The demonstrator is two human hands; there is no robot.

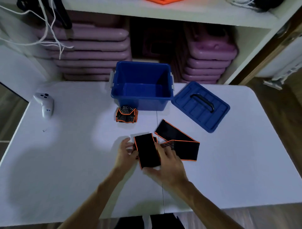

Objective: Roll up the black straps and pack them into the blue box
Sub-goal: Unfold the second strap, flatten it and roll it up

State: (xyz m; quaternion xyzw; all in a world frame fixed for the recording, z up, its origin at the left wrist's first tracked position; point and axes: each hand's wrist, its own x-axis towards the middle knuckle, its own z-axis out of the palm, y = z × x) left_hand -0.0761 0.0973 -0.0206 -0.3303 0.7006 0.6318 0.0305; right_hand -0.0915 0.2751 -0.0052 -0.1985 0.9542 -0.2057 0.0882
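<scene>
Both hands at desk (65,163) centre: left hand (125,152) pinches edge of black strap (147,152) w/ orange trim, right hand (166,165) grips its near end. Strap's tail (178,139) lies to the right. Rolled strap (126,114) sits just in front of open blue box (142,98); lid (201,106) beside it.

Near end of the folded strap (147,151) hidden under the right hand (170,165); left-hand fingers (130,149) partly tucked behind its edge. Rolled strap (126,114) partly masked by the blue box (142,99). Small object on the counter (49,163), left side (44,130), too tiny to identify. Orange item (163,1) cut off at top edge. Forearms cropped at the bottom.
</scene>
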